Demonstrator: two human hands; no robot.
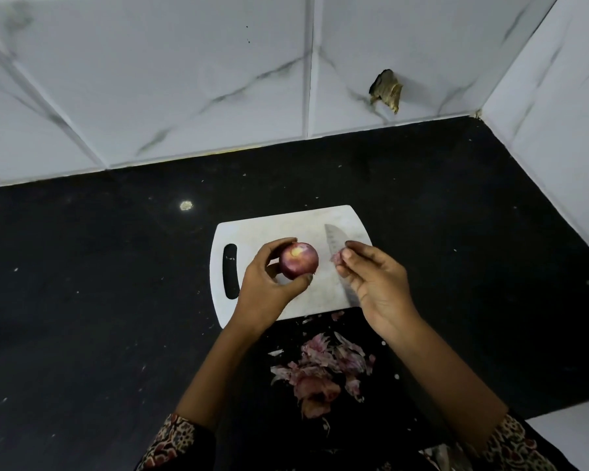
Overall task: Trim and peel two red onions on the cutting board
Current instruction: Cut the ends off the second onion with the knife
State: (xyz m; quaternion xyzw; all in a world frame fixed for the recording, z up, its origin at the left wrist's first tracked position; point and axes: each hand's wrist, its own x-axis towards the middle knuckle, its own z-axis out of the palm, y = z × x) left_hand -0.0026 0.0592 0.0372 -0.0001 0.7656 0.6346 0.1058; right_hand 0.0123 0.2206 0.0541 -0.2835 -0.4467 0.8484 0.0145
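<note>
The left hand (269, 280) grips the red onion (299, 260) above the cutting board (286, 229), exposing it, while the right hand (371, 277) pinches a torn skin scrap (336, 258) clear for discarding.

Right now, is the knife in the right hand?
No: the knife lies flat on the cutting board, while the right hand only pinches a scrap of onion skin.

Purple-red onion (299, 260), white cutting board (269, 229), black counter (99, 266), grey-veined white tiles (184, 79), pink peels (323, 368), floral-print sleeves (174, 443)
</note>
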